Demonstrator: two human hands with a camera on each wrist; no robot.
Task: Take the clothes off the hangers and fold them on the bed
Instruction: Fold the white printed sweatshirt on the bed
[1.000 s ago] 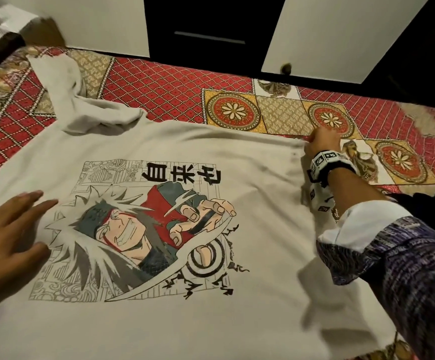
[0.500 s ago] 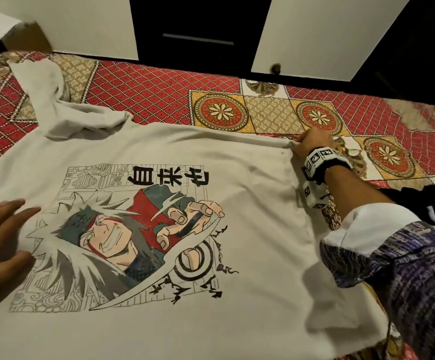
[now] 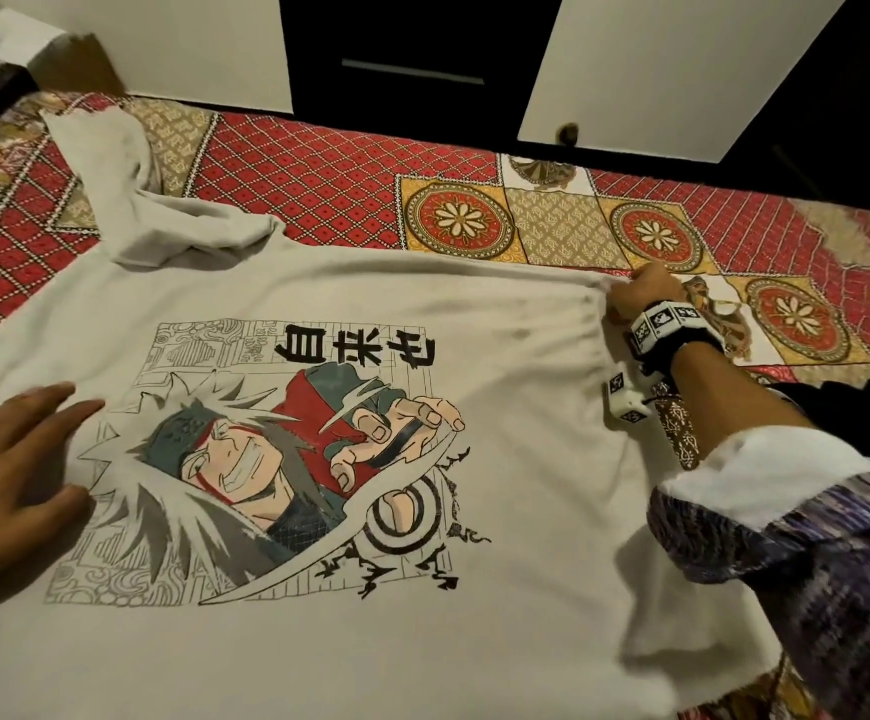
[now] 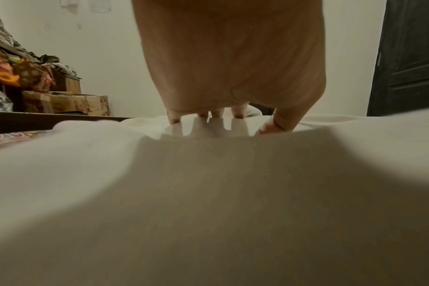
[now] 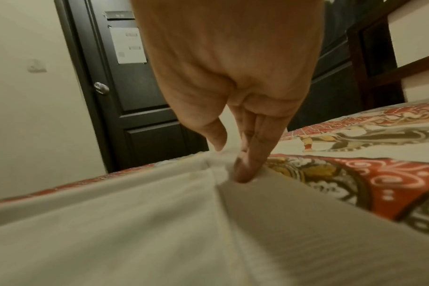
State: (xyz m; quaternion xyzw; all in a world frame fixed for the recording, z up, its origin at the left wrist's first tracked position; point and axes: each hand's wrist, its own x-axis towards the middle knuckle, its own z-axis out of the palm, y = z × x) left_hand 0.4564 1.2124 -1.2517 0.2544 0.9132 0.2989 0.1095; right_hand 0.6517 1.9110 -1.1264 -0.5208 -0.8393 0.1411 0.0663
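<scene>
A cream T-shirt [image 3: 500,366] with a cartoon print [image 3: 266,459] lies spread flat on the bed [image 3: 349,189], one sleeve [image 3: 110,200] bunched toward the far left. My left hand [image 3: 17,475] lies flat on the shirt beside the print, fingers straight; the left wrist view shows the hand [image 4: 220,118] touching the cloth [image 4: 208,193]. My right hand [image 3: 640,293] holds the shirt's far right corner. In the right wrist view the right hand [image 5: 230,160] pinches that corner of the shirt [image 5: 135,212] between thumb and fingers. No hanger is in view.
The bed carries a red and gold patterned cover. Beyond its far edge stand a dark door [image 3: 412,54] and white walls [image 3: 682,70]. Cardboard boxes [image 4: 64,104] and piled cloth sit at the left. A dark garment [image 3: 853,413] lies by my right forearm.
My right hand has stayed at the shirt's far right corner while the far edge has pulled straighter. My left hand has kept flat on the shirt, shifting only slightly.
</scene>
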